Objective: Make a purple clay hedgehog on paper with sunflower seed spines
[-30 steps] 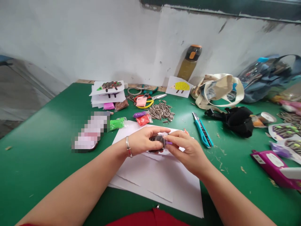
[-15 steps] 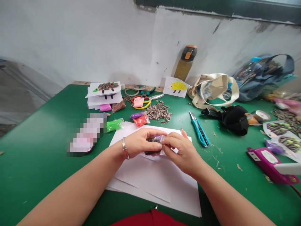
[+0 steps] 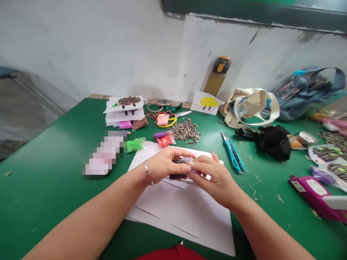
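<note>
My left hand, with a bracelet at the wrist, is closed around a small clear packet of black clay. Thumb and fingers of my right hand pinch the packet's right end, and they hide part of it. Both hands are just above a stack of white paper sheets. An orange-pink pointed thing pokes out behind my right hand. Beyond the paper lie a green clay packet, a red one and a purple one.
Striped sunflower seeds lie in a heap beside scissors. A teal utility knife is right of the paper. Seed-decorated hedgehog cards are stacked at back left. A bottle, a cream bag and a magenta device stand farther out.
The view has shifted slightly, so everything sits a little lower and to the right. Both hands keep their hold on the packet, and my right fingers have shifted a little at its end.
</note>
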`<state>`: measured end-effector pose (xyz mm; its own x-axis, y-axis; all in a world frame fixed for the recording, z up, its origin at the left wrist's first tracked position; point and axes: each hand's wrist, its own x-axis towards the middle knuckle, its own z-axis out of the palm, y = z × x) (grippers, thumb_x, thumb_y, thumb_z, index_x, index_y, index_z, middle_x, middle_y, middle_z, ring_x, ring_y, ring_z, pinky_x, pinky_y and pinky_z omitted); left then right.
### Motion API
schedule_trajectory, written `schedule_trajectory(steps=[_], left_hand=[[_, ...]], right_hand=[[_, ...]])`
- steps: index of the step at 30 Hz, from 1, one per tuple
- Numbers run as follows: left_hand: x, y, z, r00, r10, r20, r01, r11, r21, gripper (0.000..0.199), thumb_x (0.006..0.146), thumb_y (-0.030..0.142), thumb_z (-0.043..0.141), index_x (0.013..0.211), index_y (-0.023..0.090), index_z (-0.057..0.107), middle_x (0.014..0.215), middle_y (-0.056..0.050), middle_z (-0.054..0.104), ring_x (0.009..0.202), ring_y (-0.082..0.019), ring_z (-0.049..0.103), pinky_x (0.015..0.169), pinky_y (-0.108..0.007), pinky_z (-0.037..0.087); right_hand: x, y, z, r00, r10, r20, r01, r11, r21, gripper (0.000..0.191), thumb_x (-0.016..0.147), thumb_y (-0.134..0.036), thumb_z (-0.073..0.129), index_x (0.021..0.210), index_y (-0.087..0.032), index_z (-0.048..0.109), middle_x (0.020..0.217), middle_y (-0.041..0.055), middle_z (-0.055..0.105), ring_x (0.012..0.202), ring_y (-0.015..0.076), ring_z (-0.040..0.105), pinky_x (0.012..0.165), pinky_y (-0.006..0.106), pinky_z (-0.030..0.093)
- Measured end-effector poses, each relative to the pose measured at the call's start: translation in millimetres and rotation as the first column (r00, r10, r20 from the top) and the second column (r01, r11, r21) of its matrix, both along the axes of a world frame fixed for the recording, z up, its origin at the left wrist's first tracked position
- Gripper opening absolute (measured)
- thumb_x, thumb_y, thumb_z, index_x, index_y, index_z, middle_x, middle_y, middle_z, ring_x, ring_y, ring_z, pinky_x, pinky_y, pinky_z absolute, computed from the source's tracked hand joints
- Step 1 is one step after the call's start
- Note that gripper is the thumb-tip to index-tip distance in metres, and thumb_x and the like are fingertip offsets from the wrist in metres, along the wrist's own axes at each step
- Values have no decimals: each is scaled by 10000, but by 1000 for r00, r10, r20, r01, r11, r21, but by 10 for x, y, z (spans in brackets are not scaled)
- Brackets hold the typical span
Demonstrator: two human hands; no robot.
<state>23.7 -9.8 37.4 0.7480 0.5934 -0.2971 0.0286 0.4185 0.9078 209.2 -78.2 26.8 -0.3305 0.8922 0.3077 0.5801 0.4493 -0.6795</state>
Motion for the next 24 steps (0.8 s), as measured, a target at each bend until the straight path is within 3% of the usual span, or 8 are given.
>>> schedule_trajectory(steps=[8, 15, 21, 24], left_hand=[[20, 4, 4, 999, -34, 33, 33, 999, 33, 438, 768, 310, 775, 1125, 84, 661, 635, 12, 579, 530, -73, 493, 505, -206, 388], [28, 32, -33, 997, -77, 22, 75, 994, 85, 333, 796, 362, 750, 993, 100, 693, 686, -9, 580, 571, -80, 484, 536, -213, 375], [33, 50, -47, 999, -38, 34, 36, 998, 55, 392, 755, 390, 787, 995, 99, 682, 685, -18, 589, 601, -104, 531, 543, -217, 396], [31, 53, -35, 999, -9, 32, 7, 998, 58, 410, 752, 389, 786, 1018, 97, 672, 678, -17, 589, 595, -105, 532, 532, -216, 393]], right_hand=[[-53, -2, -17, 996, -65, -66, 67, 997, 31, 156, 910, -207, 572, 815, -228, 693, 774, 2, 601, 714, 115, 563, 707, 230, 460], [-94, 20, -68, 982, -152, -116, 149, 988, -34, 156, 832, -142, 571, 715, -216, 642, 688, -20, 552, 630, 103, 518, 616, 230, 408], [-113, 34, -102, 928, -258, -268, 210, 958, -197, 112, 792, -155, 589, 724, -228, 639, 665, -26, 559, 615, 114, 503, 598, 254, 399], [-116, 45, -112, 844, -298, -447, 142, 926, -350, 77, 793, -199, 621, 726, -225, 648, 705, -13, 617, 653, 132, 554, 620, 276, 426]])
